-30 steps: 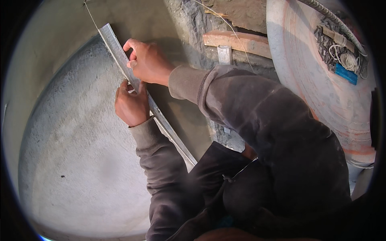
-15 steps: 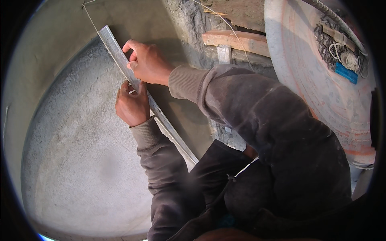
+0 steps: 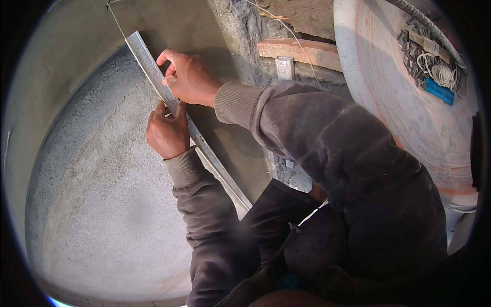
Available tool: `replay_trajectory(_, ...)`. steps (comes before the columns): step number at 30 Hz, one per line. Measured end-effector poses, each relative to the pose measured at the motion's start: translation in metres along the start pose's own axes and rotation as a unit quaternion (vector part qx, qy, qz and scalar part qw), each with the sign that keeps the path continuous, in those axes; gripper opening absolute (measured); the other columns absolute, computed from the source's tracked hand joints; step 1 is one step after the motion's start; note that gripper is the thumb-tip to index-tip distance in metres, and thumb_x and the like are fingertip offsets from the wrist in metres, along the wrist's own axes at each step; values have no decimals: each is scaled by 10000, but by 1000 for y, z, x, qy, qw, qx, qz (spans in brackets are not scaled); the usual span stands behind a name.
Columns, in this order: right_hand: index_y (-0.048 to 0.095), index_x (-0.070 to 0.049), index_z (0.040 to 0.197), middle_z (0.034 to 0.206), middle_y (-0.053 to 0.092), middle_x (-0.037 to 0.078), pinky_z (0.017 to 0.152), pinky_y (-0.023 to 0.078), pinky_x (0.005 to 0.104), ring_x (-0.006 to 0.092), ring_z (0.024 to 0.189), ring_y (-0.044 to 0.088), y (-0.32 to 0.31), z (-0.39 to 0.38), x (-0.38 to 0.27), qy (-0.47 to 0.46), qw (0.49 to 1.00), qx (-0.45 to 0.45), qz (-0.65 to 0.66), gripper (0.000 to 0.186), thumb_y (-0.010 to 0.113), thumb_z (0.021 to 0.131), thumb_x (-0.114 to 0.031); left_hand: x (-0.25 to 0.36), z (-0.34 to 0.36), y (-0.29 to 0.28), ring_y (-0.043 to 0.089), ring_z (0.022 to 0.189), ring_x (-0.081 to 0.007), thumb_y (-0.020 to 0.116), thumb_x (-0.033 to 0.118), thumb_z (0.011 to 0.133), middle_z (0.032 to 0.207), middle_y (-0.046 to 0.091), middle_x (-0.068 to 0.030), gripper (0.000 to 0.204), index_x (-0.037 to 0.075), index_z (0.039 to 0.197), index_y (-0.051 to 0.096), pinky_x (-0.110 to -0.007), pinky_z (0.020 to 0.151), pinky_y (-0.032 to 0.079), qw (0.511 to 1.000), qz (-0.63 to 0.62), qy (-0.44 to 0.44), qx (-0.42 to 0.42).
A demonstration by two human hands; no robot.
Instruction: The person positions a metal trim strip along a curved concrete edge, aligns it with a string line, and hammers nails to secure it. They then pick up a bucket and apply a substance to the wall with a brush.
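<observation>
A long pale metal strip (image 3: pixel 209 153) lies diagonally along the edge between grey-green plaster (image 3: pixel 215 138) and a rough pale concrete surface (image 3: pixel 102 179). My left hand (image 3: pixel 168 133) grips the strip's middle, thumb and fingers around its lower-left edge. Just above it my right hand (image 3: pixel 190 79) is bent over the strip, fingers curled with tips touching it; whether they pinch anything small is hidden. A thin string (image 3: pixel 115 18) runs from a point at the top of the plaster toward the strip's upper end.
At right stands a pale, red-streaked round surface (image 3: pixel 368 61) holding metal bits, a white string coil (image 3: pixel 444 75), a blue object (image 3: pixel 439 92) and a ridged rod (image 3: pixel 424 23). A wooden batten (image 3: pixel 299 51) and loose wire are at top. My dark-clothed legs fill the bottom.
</observation>
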State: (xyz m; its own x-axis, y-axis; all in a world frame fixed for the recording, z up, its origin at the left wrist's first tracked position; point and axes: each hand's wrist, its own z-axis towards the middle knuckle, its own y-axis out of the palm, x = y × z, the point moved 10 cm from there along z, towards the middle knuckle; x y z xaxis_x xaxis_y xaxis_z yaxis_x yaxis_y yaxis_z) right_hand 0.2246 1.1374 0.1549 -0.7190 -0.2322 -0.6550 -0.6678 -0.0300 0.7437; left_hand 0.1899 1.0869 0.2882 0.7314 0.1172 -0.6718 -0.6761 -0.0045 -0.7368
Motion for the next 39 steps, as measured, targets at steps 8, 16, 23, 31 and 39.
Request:
replay_trajectory(8,568,-23,1128,828,706,133,717,539,376,269,774,696,-1,1,0,-3,1000,-2,-7,310,657,832,-50,-2,1,3,689,704,-270,814,292,720,795,687,-103,371,68,1003,728,-389,652,530,1000,11,-9,-7)
replay_trajectory(16,578,-45,1153,954,703,92,795,545,358,218,902,687,8,1,15,88,994,-65,-2,307,667,860,-78,-3,5,8,717,864,-261,760,398,821,952,719,-147,587,-51,1182,646,-350,749,553,996,-13,13,-90)
replay_trajectory(23,624,-32,1095,904,699,75,747,540,337,195,829,679,4,3,18,86,995,-45,-31,300,712,826,-134,-41,18,25,686,997,-299,475,463,998,1090,673,-226,601,-49,1302,557,-397,912,540,895,-344,-167,-228)
replay_trajectory(31,651,-70,1050,960,695,104,808,537,350,239,916,679,4,4,18,79,995,-51,-37,270,730,804,-147,-39,22,33,696,960,-289,534,383,997,1074,677,-228,504,-60,1230,593,-355,844,572,913,-288,-139,-254)
replay_trajectory(39,639,-29,1012,881,696,95,725,537,340,207,809,680,4,4,18,67,997,-25,-37,216,694,831,-132,-42,25,34,688,950,-278,558,387,980,1080,669,-220,531,-42,1293,536,-354,862,556,900,-327,-153,-242)
